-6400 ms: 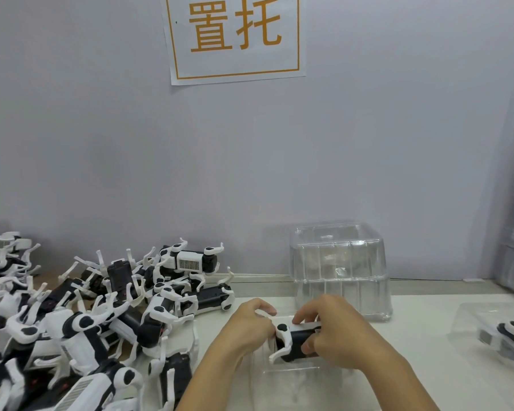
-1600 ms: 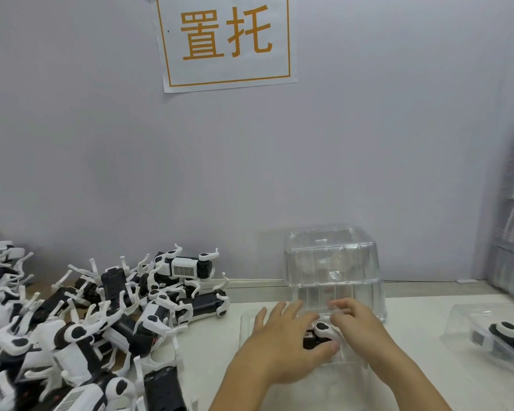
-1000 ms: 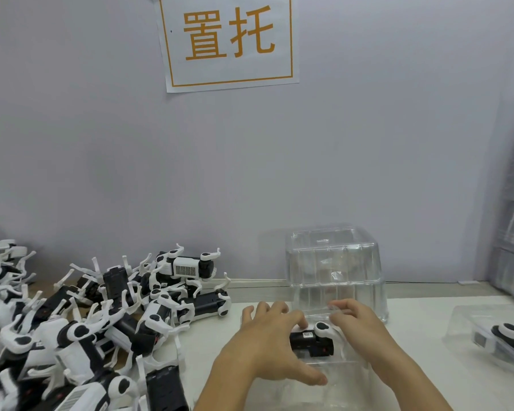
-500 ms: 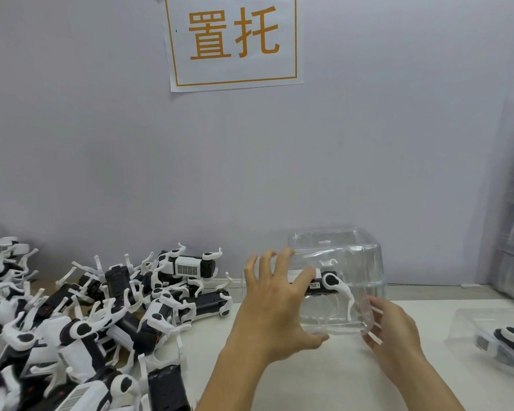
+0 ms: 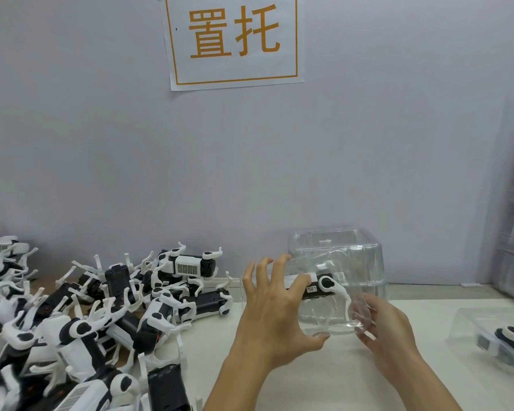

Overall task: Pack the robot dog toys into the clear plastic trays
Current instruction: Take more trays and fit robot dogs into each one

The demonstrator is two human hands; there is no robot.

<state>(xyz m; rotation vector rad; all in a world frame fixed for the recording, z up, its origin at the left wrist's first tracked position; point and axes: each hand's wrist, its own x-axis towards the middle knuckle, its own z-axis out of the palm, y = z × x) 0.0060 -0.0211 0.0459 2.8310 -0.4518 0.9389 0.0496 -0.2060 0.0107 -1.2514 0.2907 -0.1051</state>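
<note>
Two hands hold one clear plastic tray (image 5: 330, 307) up off the worktop (image 5: 333, 378), in front of a stack of empty trays (image 5: 337, 247) that stands against the wall. The left hand (image 5: 275, 310) has its grip spread wide on the tray's left side: the fingers fan upward and the thumb reaches across the front, its tip just at the toy's black body. The right hand (image 5: 387, 330) cups the tray's lower right corner, fingers curled round the edge, seen partly through the plastic.

Inside the held tray a robot dog toy (image 5: 321, 287) lies lengthwise, between the two hands and nearer the left thumb. Its body is a black block with a small white label; a rounded white joint with a black oval sits at its right end, and a thin curved white leg hangs down from it.

The tray is thin, glossy and moulded, with rounded corners and creases that catch the light. Left of the hands a heap of loose robot dogs (image 5: 80, 327) sprawls over the worktop, hard black and white plastic, legs sticking out at all angles, some showing ribbed grey panels. At the far right another tray (image 5: 493, 336) rests on the pale, matte worktop with a toy inside. A paper sign (image 5: 233, 40) with orange characters hangs on the smooth grey wall.
</note>
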